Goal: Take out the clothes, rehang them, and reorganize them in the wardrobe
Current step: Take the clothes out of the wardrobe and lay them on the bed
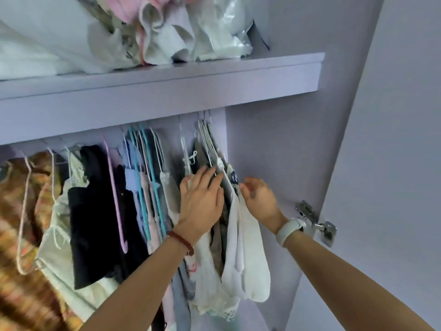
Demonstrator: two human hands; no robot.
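- No brand, label or writing is showing clearly enough to read.
- The shelf [167, 84] is serving as landmark: the clothes [133, 199] are hanging on hangers directly below it, filling the wardrobe from its left edge to the side wall [274, 144].
- The left hand [201, 201], a red bracelet [182, 242] circling its wrist, is lying flat with fingers straight against the garments below the shelf's right half, pressing them leftward and gripping nothing.
- The right hand [259, 194], a white watch [290, 230] on its wrist, is hovering just right of the last garment, a white top [248, 259]; its fingers are loosely curled beside the cloth, and whether they are pinching it cannot be told.
- Above the shelf, folded white fabrics [35, 56] and a plastic bag [222, 27] are lying piled.
- Below the shelf's right end, a metal hinge [317, 223] is joining the side wall to the open door [393, 163].
- A pink hanger [114, 194] and teal hangers [148, 182] are crowding the rail's middle.
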